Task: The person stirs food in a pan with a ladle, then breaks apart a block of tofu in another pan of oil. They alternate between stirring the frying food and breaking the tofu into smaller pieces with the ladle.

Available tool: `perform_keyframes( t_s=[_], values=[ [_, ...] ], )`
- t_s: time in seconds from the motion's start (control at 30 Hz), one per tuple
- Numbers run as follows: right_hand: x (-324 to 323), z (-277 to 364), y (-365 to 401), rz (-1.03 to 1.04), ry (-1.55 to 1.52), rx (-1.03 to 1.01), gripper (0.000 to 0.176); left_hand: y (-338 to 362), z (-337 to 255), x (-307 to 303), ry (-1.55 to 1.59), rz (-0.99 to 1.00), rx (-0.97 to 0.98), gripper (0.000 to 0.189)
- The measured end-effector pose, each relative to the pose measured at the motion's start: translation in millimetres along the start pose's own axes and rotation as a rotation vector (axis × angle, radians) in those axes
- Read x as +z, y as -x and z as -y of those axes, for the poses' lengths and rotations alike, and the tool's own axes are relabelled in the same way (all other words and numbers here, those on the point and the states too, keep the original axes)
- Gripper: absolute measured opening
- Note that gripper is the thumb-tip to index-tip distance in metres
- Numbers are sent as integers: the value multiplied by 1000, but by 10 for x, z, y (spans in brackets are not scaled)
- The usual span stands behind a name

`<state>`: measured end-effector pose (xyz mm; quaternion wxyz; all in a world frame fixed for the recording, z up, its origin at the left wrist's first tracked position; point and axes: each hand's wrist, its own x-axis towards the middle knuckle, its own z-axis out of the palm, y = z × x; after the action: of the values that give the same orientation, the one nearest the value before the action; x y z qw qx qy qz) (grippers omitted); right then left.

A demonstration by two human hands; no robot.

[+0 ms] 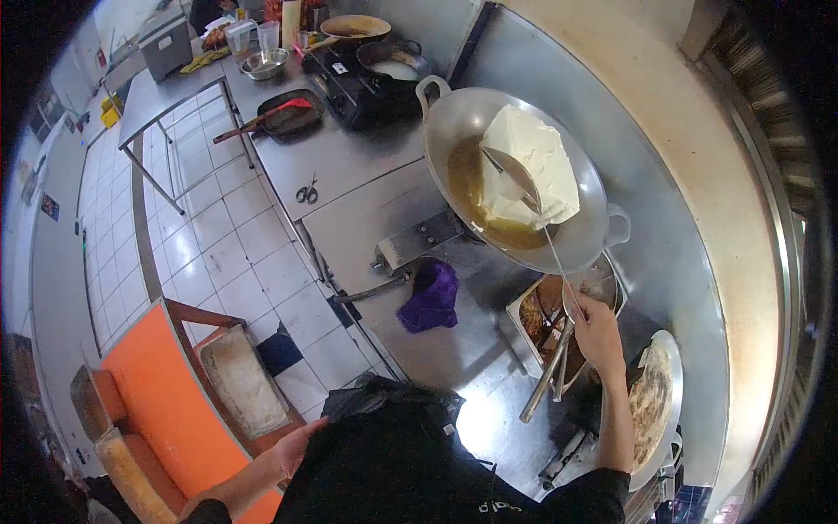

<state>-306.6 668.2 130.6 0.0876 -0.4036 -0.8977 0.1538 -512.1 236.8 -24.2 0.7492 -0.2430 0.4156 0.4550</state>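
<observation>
My right hand (595,336) is closed around the long handle of a metal ladle (561,266). The ladle's rounded head presses against a big pale-yellow block of butter or margarine (554,162) inside a large metal wok (454,113). Yellowish melted liquid (467,179) lies around the block. Beneath my right hand, a rectangular metal pan (526,327) holds brown food and metal utensil handles. My left hand (297,447) is low beside my dark shirt, near an orange panel (179,402); its fingers are mostly hidden.
A purple cloth (429,297) and scissors (306,192) lie on the steel counter (367,188). Farther back are a square pan (292,127) with a red spatula and a black stove (349,87) with frying pans. A pan with a whitish crust (655,402) is at right.
</observation>
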Motion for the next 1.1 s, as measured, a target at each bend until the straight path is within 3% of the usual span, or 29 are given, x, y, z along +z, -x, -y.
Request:
perform_keyframes(
  t_s=[0.03,0.07,0.17,0.23,0.47,0.53,0.63,0.77,0.83,0.87,0.93,1.03,1.1],
  values=[
    [20,-23,-14,6,-2,1,32,-80,3,-70,123,-74,-194,60],
    [26,-17,-22,7,-4,0,32,-28,13,-56,125,-76,-193,60],
    [29,23,-74,54,-23,56,33,91,40,1,-144,87,143,61],
    [30,54,-95,105,26,108,34,26,23,-3,151,-49,-196,62],
    [139,-51,-179,43,51,25,34,-146,145,-266,263,88,-191,61],
    [144,-42,-208,89,28,92,34,-39,87,-118,204,-15,-181,61],
    [124,18,-247,117,8,134,32,2,72,-79,198,0,-187,61],
    [216,-123,-319,56,-24,29,31,-12,94,-116,142,-87,-139,62],
    [280,-248,-371,37,-35,-47,33,-238,200,-487,701,539,-383,60],
    [290,-267,-381,34,-38,-51,33,-140,154,-338,699,540,-378,60],
    [334,-260,-416,15,-26,-50,32,142,48,82,139,-104,-91,59],
    [277,-138,-451,79,-6,7,33,-125,212,-299,288,22,-115,59],
    [310,-148,-456,55,9,-9,32,86,115,-48,229,-46,-106,60]
  ],
)
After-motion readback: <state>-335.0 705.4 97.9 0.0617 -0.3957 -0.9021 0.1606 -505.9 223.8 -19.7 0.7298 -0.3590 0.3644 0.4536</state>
